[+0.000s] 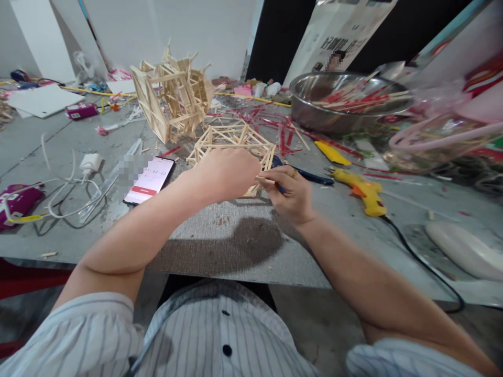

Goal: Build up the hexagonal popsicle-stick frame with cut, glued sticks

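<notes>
A flat frame of wooden sticks [231, 139] lies on the grey table in front of me. My left hand [228, 173] is curled closed over its near edge, gripping it. My right hand [291, 193] is closed in a pinch on a short wooden stick [265, 180], whose tip touches the frame's right corner. Blue-handled pliers [310, 175] lie just behind my right hand; whether the hand also holds them is hidden. A taller stick structure [171, 97] stands behind the frame.
A yellow glue gun [363, 191] with a black cord lies to the right. A steel bowl [314, 112] holds red and wooden sticks at the back right. A phone [149, 180], a white charger [90, 162] and cables lie to the left.
</notes>
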Motion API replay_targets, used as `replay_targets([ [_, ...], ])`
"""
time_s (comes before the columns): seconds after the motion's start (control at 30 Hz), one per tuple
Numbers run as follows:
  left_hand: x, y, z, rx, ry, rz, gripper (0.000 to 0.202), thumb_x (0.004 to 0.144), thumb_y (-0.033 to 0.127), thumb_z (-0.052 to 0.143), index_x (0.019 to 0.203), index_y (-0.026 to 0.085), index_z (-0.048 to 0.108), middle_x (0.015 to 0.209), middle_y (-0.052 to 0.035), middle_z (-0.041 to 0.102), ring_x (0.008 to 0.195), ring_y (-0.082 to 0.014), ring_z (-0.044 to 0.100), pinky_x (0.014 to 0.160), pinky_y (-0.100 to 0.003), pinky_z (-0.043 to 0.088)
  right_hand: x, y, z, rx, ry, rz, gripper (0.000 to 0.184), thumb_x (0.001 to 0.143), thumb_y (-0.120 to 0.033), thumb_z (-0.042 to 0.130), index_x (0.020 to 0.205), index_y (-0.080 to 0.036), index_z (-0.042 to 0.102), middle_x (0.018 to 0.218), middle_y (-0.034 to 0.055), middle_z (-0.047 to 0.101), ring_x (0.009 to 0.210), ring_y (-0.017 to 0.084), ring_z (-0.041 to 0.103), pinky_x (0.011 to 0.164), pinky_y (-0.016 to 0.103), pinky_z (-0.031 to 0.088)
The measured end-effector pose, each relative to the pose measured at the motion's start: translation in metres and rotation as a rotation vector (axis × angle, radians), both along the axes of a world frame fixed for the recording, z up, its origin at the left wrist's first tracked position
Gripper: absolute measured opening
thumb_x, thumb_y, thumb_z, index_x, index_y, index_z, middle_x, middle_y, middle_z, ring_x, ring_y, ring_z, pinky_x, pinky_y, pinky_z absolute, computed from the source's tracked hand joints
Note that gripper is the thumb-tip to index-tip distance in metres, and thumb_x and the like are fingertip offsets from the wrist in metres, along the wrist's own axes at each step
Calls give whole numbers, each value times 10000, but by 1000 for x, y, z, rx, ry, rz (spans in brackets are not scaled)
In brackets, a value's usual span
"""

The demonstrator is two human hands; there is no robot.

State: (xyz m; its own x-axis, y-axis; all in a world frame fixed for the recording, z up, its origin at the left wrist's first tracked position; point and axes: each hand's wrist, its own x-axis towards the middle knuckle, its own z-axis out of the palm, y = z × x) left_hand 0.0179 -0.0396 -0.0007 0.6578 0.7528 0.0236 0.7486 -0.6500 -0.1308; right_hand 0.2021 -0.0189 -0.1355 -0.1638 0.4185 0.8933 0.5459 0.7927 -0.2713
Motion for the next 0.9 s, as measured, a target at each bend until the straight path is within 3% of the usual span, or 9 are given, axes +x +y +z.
replay_targets([
  [0.23, -6, 3, -3, 14, -112, -23, 312, 956, 297, 453, 986, 200, 748, 835, -92, 739, 853, -225, 679, 701, -301, 445, 2, -2, 6, -35, 25, -29, 140, 927, -343, 635, 913, -276, 758, 826, 34, 732, 771, 171, 695, 687, 288, 557],
  [0.43, -31, -1, -22, 70, -278, 50, 298, 964, 354, 464, 869, 186, 691, 726, -51, 679, 726, -192, 638, 592, -273, 360, -1, -4, 6, -94, -6, -1, 244, 959, -414, 571, 850, -259, 724, 778, 31, 734, 747, 170, 693, 682, 292, 554],
  [0.53, -42, -2, -34, 97, -368, 21, 258, 949, 301, 476, 866, 166, 680, 758, -61, 681, 743, -185, 639, 618, -272, 389, -1, -5, 6, -92, 2, 14, 233, 959, -407, 576, 846, -260, 718, 782, 26, 737, 735, 161, 688, 671, 281, 545],
  [0.7, -55, 3, -44, 147, -453, -130, 273, 927, 219, 429, 934, 174, 698, 852, -71, 700, 812, -170, 653, 661, -257, 442, -1, -5, 7, -132, 45, -8, 313, 953, -493, 557, 814, -259, 711, 742, 27, 720, 685, 161, 667, 629, 288, 526],
  [0.9, -66, 5, -52, 202, -472, -81, 274, 950, 236, 450, 985, 206, 721, 916, -57, 724, 846, -151, 667, 666, -239, 453, -5, -7, 7, -160, 96, -1, 280, 924, -480, 606, 817, -247, 717, 725, 15, 718, 582, 133, 615, 547, 271, 486],
])
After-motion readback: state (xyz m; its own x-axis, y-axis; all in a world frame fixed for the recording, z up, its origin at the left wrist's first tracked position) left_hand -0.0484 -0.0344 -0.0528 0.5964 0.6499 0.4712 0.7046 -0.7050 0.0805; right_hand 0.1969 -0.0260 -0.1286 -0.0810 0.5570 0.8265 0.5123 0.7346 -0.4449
